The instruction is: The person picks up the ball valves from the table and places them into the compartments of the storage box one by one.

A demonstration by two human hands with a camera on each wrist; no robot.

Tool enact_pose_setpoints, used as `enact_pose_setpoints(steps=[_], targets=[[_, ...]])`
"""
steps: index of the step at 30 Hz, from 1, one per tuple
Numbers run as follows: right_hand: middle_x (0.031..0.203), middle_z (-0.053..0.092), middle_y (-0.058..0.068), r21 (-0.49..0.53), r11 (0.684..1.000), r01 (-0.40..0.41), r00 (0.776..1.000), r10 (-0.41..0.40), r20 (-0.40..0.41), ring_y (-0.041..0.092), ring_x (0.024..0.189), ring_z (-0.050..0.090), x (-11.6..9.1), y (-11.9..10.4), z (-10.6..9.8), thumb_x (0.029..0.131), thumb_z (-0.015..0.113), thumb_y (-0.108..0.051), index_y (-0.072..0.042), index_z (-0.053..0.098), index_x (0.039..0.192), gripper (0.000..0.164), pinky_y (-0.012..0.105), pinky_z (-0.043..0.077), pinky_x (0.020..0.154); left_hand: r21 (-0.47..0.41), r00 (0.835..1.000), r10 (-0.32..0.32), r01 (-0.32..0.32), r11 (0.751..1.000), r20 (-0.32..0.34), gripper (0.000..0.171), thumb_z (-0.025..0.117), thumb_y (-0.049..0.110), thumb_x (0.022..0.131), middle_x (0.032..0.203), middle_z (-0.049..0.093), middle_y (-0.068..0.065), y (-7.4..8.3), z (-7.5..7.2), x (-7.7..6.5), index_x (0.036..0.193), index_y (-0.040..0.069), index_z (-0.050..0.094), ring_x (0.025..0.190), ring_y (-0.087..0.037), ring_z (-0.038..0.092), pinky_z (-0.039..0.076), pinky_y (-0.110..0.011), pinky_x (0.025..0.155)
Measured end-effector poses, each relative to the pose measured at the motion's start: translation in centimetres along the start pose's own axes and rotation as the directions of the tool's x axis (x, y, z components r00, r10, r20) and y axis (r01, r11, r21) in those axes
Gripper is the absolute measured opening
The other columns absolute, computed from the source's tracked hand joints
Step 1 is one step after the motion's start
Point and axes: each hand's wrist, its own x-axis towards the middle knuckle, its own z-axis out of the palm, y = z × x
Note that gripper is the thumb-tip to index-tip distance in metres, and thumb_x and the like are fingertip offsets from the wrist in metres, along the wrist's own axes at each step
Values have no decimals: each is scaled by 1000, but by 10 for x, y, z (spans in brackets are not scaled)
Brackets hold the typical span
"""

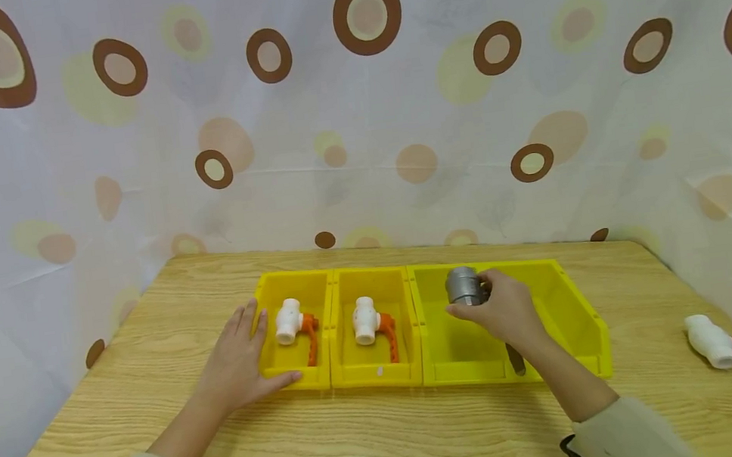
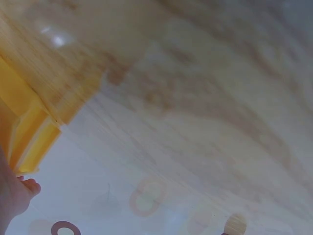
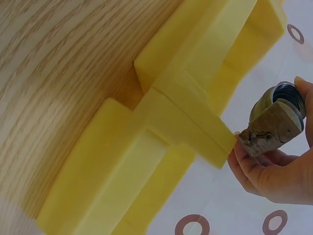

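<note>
My right hand (image 1: pixel 509 310) holds a grey metal ball valve (image 1: pixel 464 286) over the large yellow bin (image 1: pixel 578 309) on the right. In the right wrist view, the valve (image 3: pixel 276 117) shows a threaded opening and a flat brownish lever, with fingers and thumb around it. My left hand (image 1: pixel 235 363) rests with spread fingers along the side of the left small yellow bin (image 1: pixel 290 280), its thumb near the front rim. One white valve with an orange handle (image 1: pixel 289 322) lies in that bin, and another similar valve (image 1: pixel 365 321) lies in the middle yellow bin (image 1: pixel 372 277).
The three bins stand side by side on a wood-grain table (image 1: pixel 337 438). To their right, a third white valve with an orange handle (image 1: pixel 712 342) lies on the tabletop. A patterned curtain (image 1: pixel 353 123) hangs behind the table.
</note>
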Motion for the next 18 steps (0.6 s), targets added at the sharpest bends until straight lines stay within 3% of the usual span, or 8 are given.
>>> enact_pose_setpoints(steps=[18], targets=[[110, 59, 26, 28, 1000, -6, 999, 7, -31, 33, 88, 61, 8, -6, 18, 76, 74, -32, 6, 49, 123, 65, 37, 55, 68, 4, 1000, 6, -6, 1000, -11, 104, 58, 69, 72, 144, 29, -31, -2, 2, 0, 134, -11, 40, 132, -46, 32, 31, -52, 109]])
